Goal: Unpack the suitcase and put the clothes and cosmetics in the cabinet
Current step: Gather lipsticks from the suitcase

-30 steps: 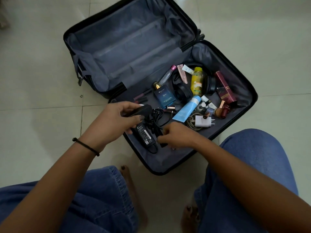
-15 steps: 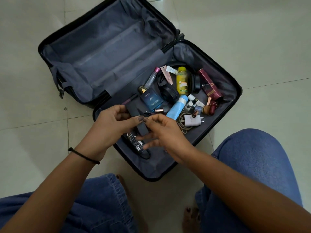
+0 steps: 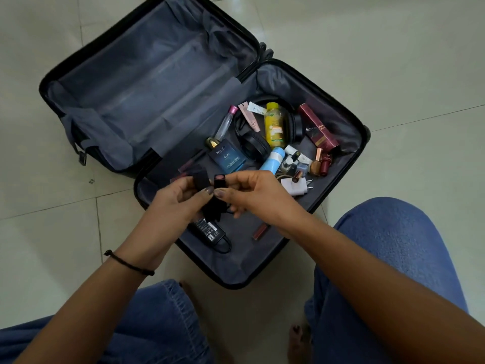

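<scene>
**Lipstick open over a half-unpacked suitcase**

The tiled floor (image 3: pixel 393 61) is pale, hard and glossy, with thin grout lines. No bench or cabinet is in view, so every item faces a carry out of the picture. The person crouches over it in blue jeans, bare toes at 6 o'clock.

The suitcase (image 3: pixel 147 95) lies flat and open. The half at 10 o'clock shows only grey lining, and no clothes can be seen anywhere. The cosmetics sit heaped in the other half, at 1 o'clock from the hands, around black headphones (image 3: pixel 253 147): a maroon box (image 3: pixel 319 127), a blue perfume bottle (image 3: pixel 227 160), a yellow bottle (image 3: pixel 274 124), a white plug (image 3: pixel 294 183) and nail polish (image 3: pixel 321 164). A power adapter (image 3: pixel 208 229) lies at 6 o'clock, just under the hands.

The left hand (image 3: pixel 178 203) pinches what looks like a black cap (image 3: pixel 201 177). The right hand (image 3: pixel 257 195) pinches the lipstick (image 3: pixel 219 179), pink end up. The two pieces sit just beside each other above the case. Something dark hangs under the fingers — I cannot tell what.

The likely trouble is this:
- The bare lipstick could smear the lining or the fingers if it tips.
- A dropped cap would vanish into the clutter.
- Glass bottles carried loose could slip and break on that tile — too many in one load would be the cause.
</scene>
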